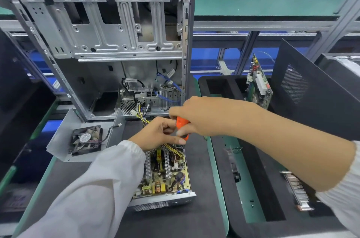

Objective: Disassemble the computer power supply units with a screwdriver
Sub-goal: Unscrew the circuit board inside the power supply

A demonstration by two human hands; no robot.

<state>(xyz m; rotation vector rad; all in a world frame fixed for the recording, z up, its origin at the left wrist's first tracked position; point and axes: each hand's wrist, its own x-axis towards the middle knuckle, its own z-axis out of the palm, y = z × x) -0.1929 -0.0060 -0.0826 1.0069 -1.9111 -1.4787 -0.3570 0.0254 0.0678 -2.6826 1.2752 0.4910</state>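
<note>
Here we clench the screwdriver [182,128] in our right hand [202,116]; left hand [157,133] pinches its shaft to steady it over the opened power supply [165,175], at six o'clock from the case [109,43].

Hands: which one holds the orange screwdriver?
The right hand, bare-armed, grips the orange screwdriver; the sleeved left hand only touches it.

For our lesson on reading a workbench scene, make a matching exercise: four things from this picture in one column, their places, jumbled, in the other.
Things:
1. screwdriver
2. fan
3. power supply board
4. computer case

Places:
A. standing open at the back of the bench
B. in the right hand
C. on the detached metal cover at left
D. below the left hand

Pairs: 1-B, 2-C, 3-D, 4-A
</note>
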